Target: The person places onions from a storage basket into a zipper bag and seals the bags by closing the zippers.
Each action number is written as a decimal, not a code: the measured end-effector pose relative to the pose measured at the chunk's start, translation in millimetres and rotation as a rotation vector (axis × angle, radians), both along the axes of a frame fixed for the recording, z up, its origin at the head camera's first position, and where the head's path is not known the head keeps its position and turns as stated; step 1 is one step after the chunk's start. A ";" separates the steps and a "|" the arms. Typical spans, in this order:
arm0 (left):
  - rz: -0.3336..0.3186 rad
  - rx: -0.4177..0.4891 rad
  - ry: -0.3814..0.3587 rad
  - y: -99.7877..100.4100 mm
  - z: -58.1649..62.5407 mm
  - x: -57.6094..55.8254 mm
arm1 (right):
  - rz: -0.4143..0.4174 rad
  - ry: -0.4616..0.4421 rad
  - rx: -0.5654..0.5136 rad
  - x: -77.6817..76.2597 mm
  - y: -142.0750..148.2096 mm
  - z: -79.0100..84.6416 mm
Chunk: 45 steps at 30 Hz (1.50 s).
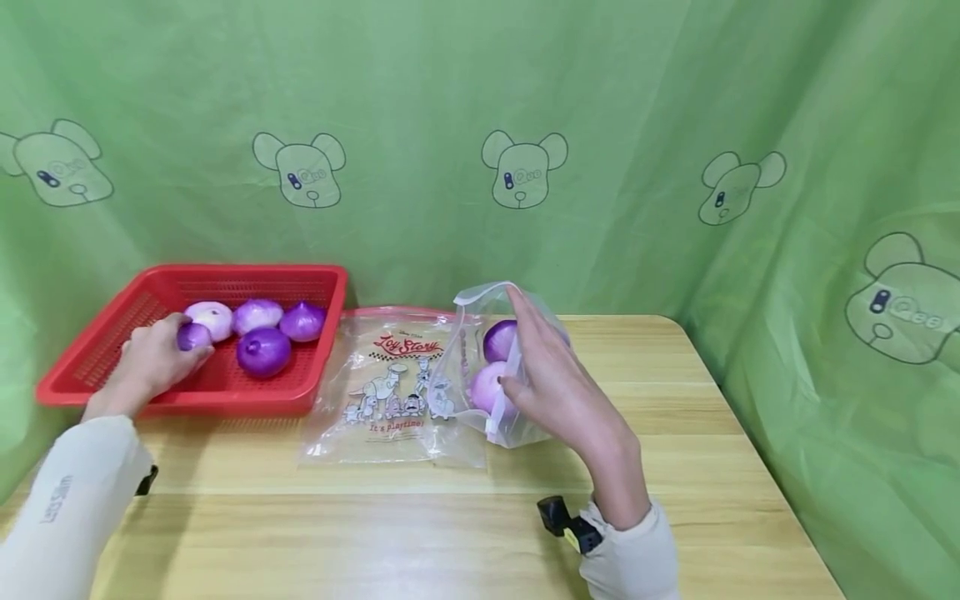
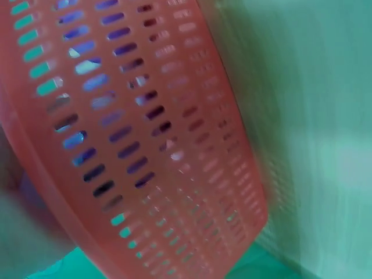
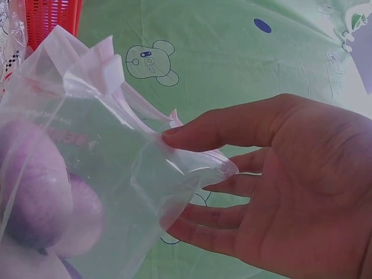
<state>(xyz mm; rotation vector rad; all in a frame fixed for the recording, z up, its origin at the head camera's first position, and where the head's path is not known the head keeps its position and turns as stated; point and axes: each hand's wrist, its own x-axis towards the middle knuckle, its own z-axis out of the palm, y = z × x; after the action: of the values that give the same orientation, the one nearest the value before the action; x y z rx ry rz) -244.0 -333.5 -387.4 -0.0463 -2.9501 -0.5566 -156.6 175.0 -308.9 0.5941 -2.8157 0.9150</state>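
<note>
Inside the red plastic basket (image 1: pixel 330 379) my left hand (image 1: pixel 153 358) grips a purple onion (image 1: pixel 195 335), fingers curled over it. Several other onions lie beside it, among them a dark purple onion (image 1: pixel 263 352) and a paler onion (image 1: pixel 210 320). My right hand (image 1: pixel 558 379) pinches the edge of a clear zip bag (image 3: pixel 116 157) between thumb and fingers, and the bag's mouth gapes toward the left. Purple onions (image 3: pixel 35 180) sit in the bag. In the left wrist view the basket's slotted side (image 2: pixel 133 116) hides most of the left hand.
A flat clear bag with Toy Story print (image 1: pixel 393 392) lies on the wooden table (image 1: pixel 360 533) between basket and zip bag. Green curtain (image 1: pixel 420 100) with bear-head drawings hangs behind the table and along its right side.
</note>
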 end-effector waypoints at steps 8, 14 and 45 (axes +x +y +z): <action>-0.021 0.044 0.172 15.6 -1.9 6.8 | 0.006 -0.006 -0.007 -0.7 -0.6 -1.9; -0.028 0.104 0.255 30.6 3.7 13.7 | 0.018 0.010 -0.007 -0.7 -1.0 -2.2; -0.268 0.319 0.546 154.6 41.6 48.0 | 0.015 0.012 0.018 -1.2 -0.8 0.4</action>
<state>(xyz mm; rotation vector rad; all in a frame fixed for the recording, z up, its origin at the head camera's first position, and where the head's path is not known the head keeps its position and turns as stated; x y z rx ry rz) -196.0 -178.9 -345.8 -0.4810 -2.3119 -0.8800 -157.8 174.3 -308.6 0.6220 -2.8155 0.8869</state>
